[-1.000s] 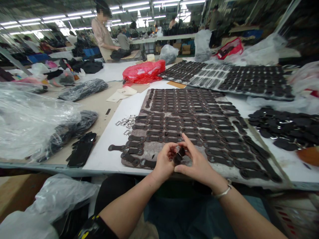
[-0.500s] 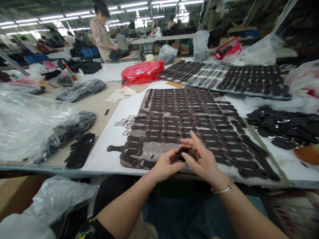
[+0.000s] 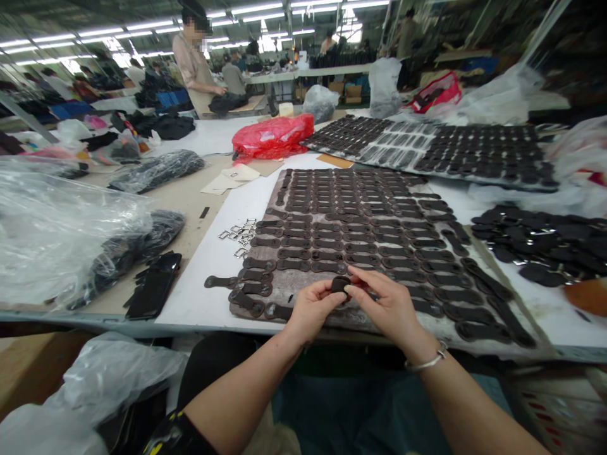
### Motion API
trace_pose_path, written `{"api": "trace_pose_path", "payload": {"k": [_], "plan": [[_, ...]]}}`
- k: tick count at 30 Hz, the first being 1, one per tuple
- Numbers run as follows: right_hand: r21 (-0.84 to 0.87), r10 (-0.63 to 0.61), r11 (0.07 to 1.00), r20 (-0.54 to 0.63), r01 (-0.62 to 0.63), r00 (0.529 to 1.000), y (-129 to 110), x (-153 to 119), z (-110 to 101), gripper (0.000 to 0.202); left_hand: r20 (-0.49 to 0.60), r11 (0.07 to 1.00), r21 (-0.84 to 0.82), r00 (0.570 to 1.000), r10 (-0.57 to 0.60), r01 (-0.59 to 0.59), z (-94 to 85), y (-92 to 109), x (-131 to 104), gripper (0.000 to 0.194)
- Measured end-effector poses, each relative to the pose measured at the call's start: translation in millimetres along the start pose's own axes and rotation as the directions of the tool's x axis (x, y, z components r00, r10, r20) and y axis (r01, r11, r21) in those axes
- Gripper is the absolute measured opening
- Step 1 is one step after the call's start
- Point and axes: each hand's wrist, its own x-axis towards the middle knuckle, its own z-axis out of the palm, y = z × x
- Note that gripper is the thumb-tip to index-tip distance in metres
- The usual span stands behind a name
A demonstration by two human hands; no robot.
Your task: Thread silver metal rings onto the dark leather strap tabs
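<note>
A small dark brown leather tab (image 3: 340, 284), seemingly folded over, is pinched between my two hands above the near edge of a grey board (image 3: 296, 287). My left hand (image 3: 310, 309) grips it from the left with thumb and fingers. From the right, my right hand (image 3: 389, 311) has its thumb and index fingertip against the same tab. Rows of flat dark brown leather tabs (image 3: 328, 244), wide at both ends and narrow in the middle, cover most of the board. Left of the board lies a small heap of rectangular metal rings (image 3: 239, 235).
Black finished pieces with metal rings (image 3: 545, 243) are piled at the right. Behind stand a second loaded board (image 3: 478, 151) and a red plastic bag (image 3: 272, 136). A phone (image 3: 154, 287) and clear plastic bags (image 3: 61, 221) lie left. A co-worker (image 3: 192, 63) stands across the table.
My hands have drawn slightly closer together and the tab has shifted a little left and up. My right fingers have come down from a raised position onto the tab.
</note>
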Motion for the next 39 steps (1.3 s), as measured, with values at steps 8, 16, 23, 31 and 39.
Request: {"api": "trace_pose_path", "payload": {"k": [8, 16, 23, 31, 39], "plan": [[-0.008, -0.007, 1.0, -0.027, 0.007, 1.0, -2.7, 0.4, 4.5, 0.02, -0.033, 1.0, -0.02, 0.999, -0.016, 0.016, -0.2, -6.0, 0.3, 0.021], [-0.004, 0.008, 1.0, -0.029, -0.008, 1.0, -1.6, 0.0, 3.4, 0.017, -0.031, 1.0, -0.007, 0.999, -0.026, 0.026, 0.7, -7.8, 0.2, 0.021], [0.004, 0.018, 1.0, -0.03, -0.018, 0.999, -3.8, 0.3, 3.1, 0.015, -0.041, 1.0, -0.007, 0.999, -0.021, 0.02, 1.3, -10.4, 0.1, 0.019], [0.01, 0.069, 0.998, -0.02, -0.069, 0.997, -2.7, 0.2, 5.7, 0.013, -0.042, 1.0, -0.015, 0.999, -0.016, 0.015, 2.4, -10.8, -0.8, 0.016], [0.053, 0.09, 0.995, -0.035, -0.088, 0.995, -5.6, 0.4, 2.6, 0.013, -0.025, 0.999, 0.032, 0.999, 0.02, -0.019, 4.6, -6.6, -1.3, 0.022]]}}
